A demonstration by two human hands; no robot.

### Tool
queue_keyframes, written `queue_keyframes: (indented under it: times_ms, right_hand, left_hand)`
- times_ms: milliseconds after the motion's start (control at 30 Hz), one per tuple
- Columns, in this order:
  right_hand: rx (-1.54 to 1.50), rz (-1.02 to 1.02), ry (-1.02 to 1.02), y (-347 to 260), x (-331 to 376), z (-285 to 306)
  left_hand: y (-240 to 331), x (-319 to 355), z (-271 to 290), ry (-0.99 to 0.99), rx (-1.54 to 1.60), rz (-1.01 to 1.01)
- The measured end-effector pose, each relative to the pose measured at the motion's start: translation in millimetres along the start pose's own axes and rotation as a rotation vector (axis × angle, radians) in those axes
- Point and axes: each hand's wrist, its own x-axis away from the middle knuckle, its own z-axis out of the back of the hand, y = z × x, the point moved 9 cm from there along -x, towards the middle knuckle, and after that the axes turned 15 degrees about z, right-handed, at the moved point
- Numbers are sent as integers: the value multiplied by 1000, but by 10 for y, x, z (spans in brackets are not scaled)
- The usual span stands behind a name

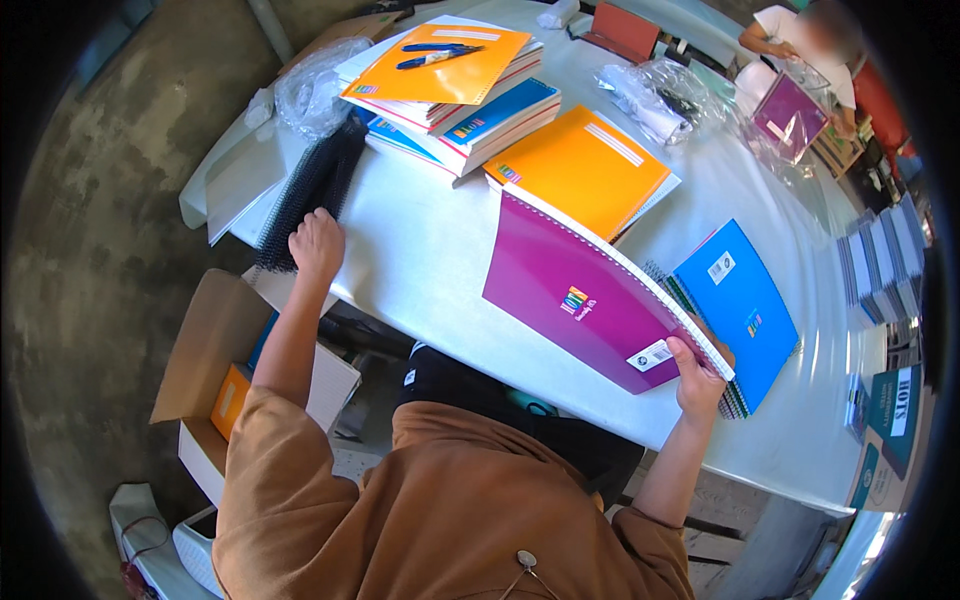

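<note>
My right hand (pixel 697 382) grips a purple notebook (pixel 570 290) by its lower right corner, thumb on the cover. The notebook is tilted up over the table, a row of punched holes along its upper edge. At the left edge of the table, my left hand (pixel 317 243) is closed at a bundle of black plastic binding coils (pixel 318 180). Its fingertips are partly hidden. Behind the purple notebook's right end lies a stack of spiral-bound notebooks with a blue cover (pixel 740 305) on top. An orange notebook (pixel 585 165) lies beyond the purple one.
Tall piles of notebooks, an orange one (pixel 440 60) on top with pens (pixel 435 55), stand at the back of the white table (pixel 410 240). Clear plastic wrap (pixel 318 90) lies beside them. An opened carton (pixel 205 350) is below left. Another person (pixel 800 50) sits across at far right.
</note>
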Motion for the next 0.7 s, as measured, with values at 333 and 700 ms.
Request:
queue_keyframes:
  times_ms: [333,700]
  right_hand:
    - [-35,0,25,-42,-7,0]
    - [31,-2,78,12,58,139]
  left_hand:
    - [-478,-206,518,4,963,222]
    - [727,702,2045,-170,1075,-609]
